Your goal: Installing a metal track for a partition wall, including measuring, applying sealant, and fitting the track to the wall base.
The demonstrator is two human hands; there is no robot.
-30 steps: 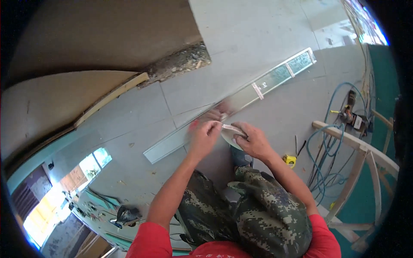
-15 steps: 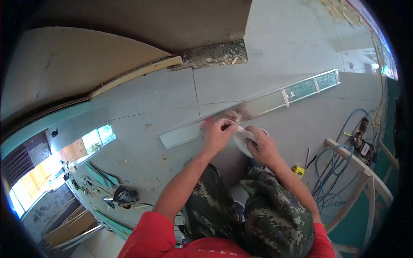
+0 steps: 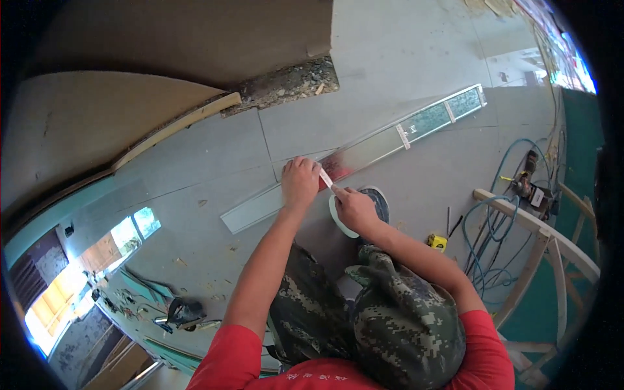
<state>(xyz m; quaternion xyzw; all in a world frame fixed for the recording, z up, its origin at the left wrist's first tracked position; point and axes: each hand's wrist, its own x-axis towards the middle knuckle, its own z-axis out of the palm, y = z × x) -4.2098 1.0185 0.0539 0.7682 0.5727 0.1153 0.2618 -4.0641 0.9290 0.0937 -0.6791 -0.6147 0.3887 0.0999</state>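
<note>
A long, narrow, shiny panel (image 3: 370, 155) with metal edges lies slantwise on the floor in front of me, mirroring my red shirt. Short pale strips of tape (image 3: 403, 136) cross its right part. Closed at the panel's far side, my left hand (image 3: 300, 182) has the end of another tape strip (image 3: 325, 177). That strip stretches over the panel to my right hand (image 3: 355, 209), whose fingers grip it by the near edge. A white rounded rim (image 3: 334, 212), apparently the tape roll, shows beside and under my right hand, which partly hides it.
A yellow tape measure (image 3: 437, 242) and thin dark tools lie at right. Beyond them are a blue hose (image 3: 470, 250), a power tool (image 3: 528, 185) and a curved wooden frame (image 3: 559, 244). Another tool (image 3: 184, 312) lies at left. A brown board (image 3: 110, 117) stands at the upper left.
My left hand has moved to the panel's far side with the strip's end, and my right hand to its near edge. The strip now lies across the panel. The view has shifted.
</note>
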